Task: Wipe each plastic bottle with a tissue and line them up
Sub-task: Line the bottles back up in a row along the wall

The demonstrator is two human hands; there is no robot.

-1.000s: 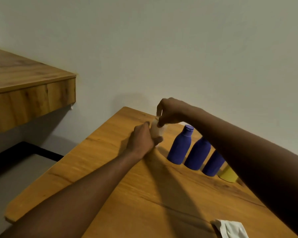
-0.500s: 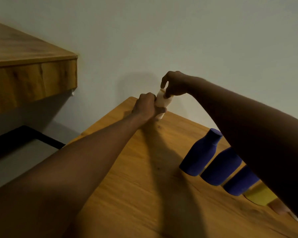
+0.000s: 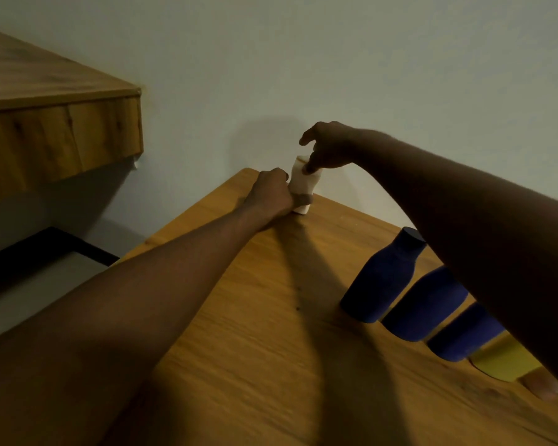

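Observation:
A small white plastic bottle stands upright at the far corner of the wooden table, close to the wall. My left hand grips its lower body from the left. My right hand reaches over from the right and pinches its upper part, with the index finger lifted. Three dark blue bottles stand side by side in a row at the right, partly hidden by my right forearm. A yellow bottle follows them. No tissue is in view.
A thick wooden shelf juts out at the upper left, above floor level. The pale wall runs right behind the table's far edge. A pinkish object shows past the yellow bottle, mostly hidden.
The white bottle was tilted between both hands; now it stands upright with its base on the table near the far corner. Both hands stay on it. The view has shifted.

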